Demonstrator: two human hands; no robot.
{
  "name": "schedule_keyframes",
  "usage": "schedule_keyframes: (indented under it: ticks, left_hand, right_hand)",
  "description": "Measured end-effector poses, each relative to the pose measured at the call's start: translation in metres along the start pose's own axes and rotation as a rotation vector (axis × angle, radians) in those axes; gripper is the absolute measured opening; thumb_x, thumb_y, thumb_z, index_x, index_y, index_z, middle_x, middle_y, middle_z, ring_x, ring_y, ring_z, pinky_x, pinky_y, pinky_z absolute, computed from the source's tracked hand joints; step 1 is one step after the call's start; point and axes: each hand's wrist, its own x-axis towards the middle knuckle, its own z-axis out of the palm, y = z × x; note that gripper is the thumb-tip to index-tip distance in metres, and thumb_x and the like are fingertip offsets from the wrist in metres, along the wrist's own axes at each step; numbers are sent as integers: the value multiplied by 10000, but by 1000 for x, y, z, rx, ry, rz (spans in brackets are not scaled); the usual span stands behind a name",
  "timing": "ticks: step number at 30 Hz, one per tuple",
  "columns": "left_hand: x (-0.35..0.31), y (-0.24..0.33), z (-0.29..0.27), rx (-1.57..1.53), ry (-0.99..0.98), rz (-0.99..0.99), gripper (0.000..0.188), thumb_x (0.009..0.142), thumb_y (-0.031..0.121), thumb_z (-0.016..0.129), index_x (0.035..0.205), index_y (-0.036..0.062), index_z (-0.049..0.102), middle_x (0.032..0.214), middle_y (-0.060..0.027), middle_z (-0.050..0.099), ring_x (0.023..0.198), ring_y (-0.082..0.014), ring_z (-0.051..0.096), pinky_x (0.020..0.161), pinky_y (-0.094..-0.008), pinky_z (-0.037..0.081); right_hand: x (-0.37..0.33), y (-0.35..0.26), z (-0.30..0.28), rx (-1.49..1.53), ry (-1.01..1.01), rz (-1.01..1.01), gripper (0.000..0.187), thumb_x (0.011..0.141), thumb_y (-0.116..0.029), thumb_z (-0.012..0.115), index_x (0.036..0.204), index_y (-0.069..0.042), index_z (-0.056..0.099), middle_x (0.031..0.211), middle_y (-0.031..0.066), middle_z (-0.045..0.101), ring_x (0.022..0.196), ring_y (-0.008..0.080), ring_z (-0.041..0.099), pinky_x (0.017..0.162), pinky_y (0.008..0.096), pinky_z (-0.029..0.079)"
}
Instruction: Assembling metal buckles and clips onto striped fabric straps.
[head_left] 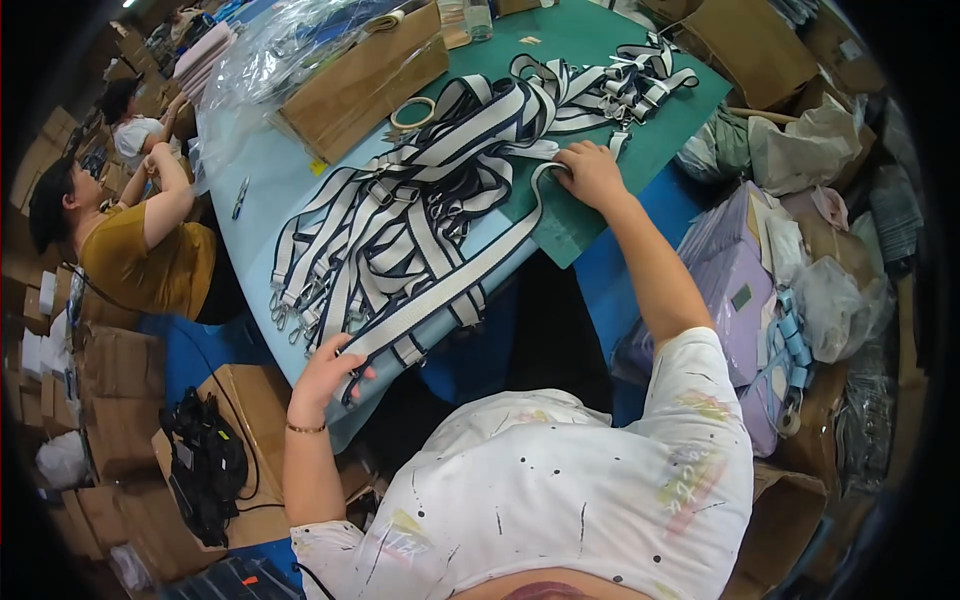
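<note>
A white strap with dark navy edges (432, 305) stretches slantwise along the table's near edge between my hands. My left hand (328, 378) is closed on its lower end, where metal hardware shows by the fingers. At the other end, my right hand (590, 174) bends its fingers down over the strap, close to the green mat; the fingertips are partly hidden. Beyond lies a tangled heap of similar straps (430, 155) with metal buckles and snap hooks. Several hooks (290, 320) fan out at the heap's left end.
A cardboard box (365, 85) and a tape roll (413, 113) stand behind the heap on the table (238, 238). A pen (241, 198) lies at left. Purple wrapped goods (725, 285) are stacked at right. A person in a mustard top (160, 265) is at left.
</note>
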Motion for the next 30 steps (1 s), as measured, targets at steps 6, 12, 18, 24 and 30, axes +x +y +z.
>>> schedule_keyframes:
  ticks: [6,12,18,24,30]
  left_hand:
    - [0,-3,-3,-250,-122,50,436,830,47,543,1243,-15,418,743,-167,646,488,-205,573,457,-287,469]
    - [6,0,8,-354,-120,108,377,868,68,544,1225,12,436,973,-111,579,558,-176,592,509,-272,495]
    - [-2,1,9,-381,-98,143,408,865,52,556,1242,17,403,1017,-108,553,619,-171,608,559,-273,520]
    - [-23,21,40,-211,-229,423,796,719,-99,671,1381,30,249,1219,-118,463,993,-171,574,818,-286,493]
    - [-39,14,53,-112,-159,541,846,734,-104,638,1421,60,173,1178,-121,495,1007,-164,551,797,-274,480]
  right_hand:
    - [-8,25,-7,41,241,-46,320,624,-67,686,935,-119,633,923,54,631,942,263,579,823,395,423]
    - [-14,33,-3,-123,-46,220,542,769,-227,684,1271,-195,483,1115,28,581,1051,235,547,872,459,392]
    - [-15,-76,-87,-109,-150,-3,758,643,-156,785,1322,-192,449,1292,30,494,1173,251,480,965,511,346]
    - [-37,-225,-89,831,-116,-594,655,652,-197,780,1249,-100,526,1286,79,512,1139,269,499,964,399,363]
    - [-39,-252,-63,980,-15,-607,568,653,-212,779,1177,-132,574,1055,68,555,969,266,530,875,395,393]
